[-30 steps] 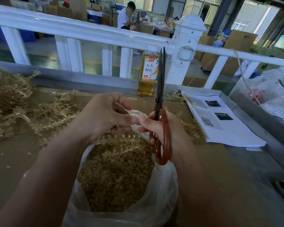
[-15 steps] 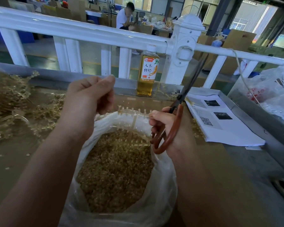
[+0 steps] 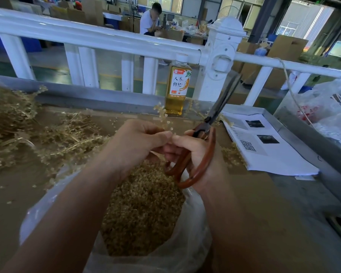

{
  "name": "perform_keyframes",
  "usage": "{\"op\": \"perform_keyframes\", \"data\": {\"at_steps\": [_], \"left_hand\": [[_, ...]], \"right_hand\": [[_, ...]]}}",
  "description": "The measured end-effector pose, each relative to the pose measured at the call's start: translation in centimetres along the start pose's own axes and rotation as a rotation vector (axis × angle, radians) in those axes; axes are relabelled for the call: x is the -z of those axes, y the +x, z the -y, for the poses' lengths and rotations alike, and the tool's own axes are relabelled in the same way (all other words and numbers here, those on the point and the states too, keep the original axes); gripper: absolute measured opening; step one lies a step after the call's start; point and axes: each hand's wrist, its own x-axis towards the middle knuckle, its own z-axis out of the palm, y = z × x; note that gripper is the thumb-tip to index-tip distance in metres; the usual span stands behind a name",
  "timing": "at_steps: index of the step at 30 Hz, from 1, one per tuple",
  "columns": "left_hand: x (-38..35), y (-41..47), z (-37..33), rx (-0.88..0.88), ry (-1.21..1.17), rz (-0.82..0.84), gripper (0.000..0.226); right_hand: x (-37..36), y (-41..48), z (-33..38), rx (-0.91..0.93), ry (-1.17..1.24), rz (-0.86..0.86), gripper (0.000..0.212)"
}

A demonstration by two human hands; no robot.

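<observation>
While we hold the sprig: we are at the step of getting one little gold sprig ready to snip over the bag.
Left hand: our left hand pinches the sprig's stem with curled fingers, just above the bag's mouth.
Right hand: our right hand has its fingers curled through the handles of the scissors. Its thumb tip meets the left fingertips at the stem.
Scissors: the blades are together and point up and away from the bag.
Sprig: it sticks up from our fingertips, above the far edge of the bag.
Bag: it stands open under both hands, with many small gold bits inside.
Pile: more sprigs lie on the desk, left of the bag.
Next move: we think we must open the blades, bring them to the sprig, and keep it over the bag so the bits fall in.
</observation>
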Motion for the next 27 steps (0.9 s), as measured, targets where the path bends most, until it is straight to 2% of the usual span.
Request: {"op": "perform_keyframes", "data": {"at_steps": [5, 10, 13, 16, 20, 23, 27], "left_hand": [[-0.1, 0.1, -0.1, -0.078, -0.108, -0.106, 0.02], [0.0, -0.2, -0.5, -0.094, -0.22, -0.158, 0.015], [0.3, 0.0, -0.5, -0.059, -0.249, -0.206, 0.023], [0.3, 0.2, -0.4, -0.038, -0.291, -0.198, 0.019], [0.1, 0.7, 0.1, -0.036, -0.273, -0.198, 0.02], [-0.4, 1.4, 0.3, 0.009, -0.283, -0.185, 0.028], [-2.2, 2.9, 0.1, 0.079, -0.291, -0.132, 0.018]], "right_hand": [[-0.6, 0.0, -0.6, -0.014, -0.112, 0.11, 0.029], [-0.7, -0.4, -0.3, -0.034, -0.133, 0.112, 0.028], [-0.5, -0.5, 0.0, -0.034, -0.215, 0.07, 0.026], [0.2, -0.4, 0.5, -0.01, -0.282, 0.016, 0.018], [1.7, -0.1, 1.4, 0.019, -0.389, -0.069, 0.03], [2.5, 0.2, 1.8, 0.015, -0.439, -0.113, 0.026], [3.4, 0.9, 2.0, -0.011, -0.458, -0.171, 0.029]]}}
